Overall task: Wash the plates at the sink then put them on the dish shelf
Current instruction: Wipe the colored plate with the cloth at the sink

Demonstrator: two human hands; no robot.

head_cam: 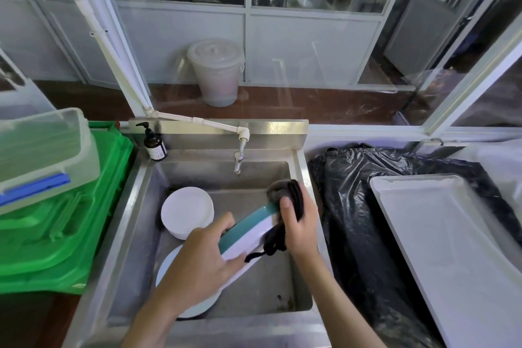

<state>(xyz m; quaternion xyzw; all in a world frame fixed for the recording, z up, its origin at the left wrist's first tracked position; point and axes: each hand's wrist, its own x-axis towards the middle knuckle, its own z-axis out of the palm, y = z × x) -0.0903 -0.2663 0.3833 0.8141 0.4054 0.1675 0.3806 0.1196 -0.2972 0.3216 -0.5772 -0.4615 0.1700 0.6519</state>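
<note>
**Inspector:** State of each grip?

**Assistant:** Left hand (197,260) grasps a teal-rimmed plate (248,237), fingers curled round its lower edge, holding it tilted above the sink (135,206) basin. Right hand (298,223) is clenched round a dark cloth (285,198) pressed against the plate's upper end.

**Inspector:** Other plates?

**Assistant:** A stack of white plates (187,211) leans in the basin beyond the left hand. One more plate (166,265) lies beneath that hand.

**Inspector:** Further out?

**Assistant:** Tap (238,159) beyond both hands; soap bottle (154,144) on the sink's far-left corner. Green crates (56,237) left of the left hand, a white tray (440,234) on black plastic sheeting (353,206) right of the right hand.
</note>
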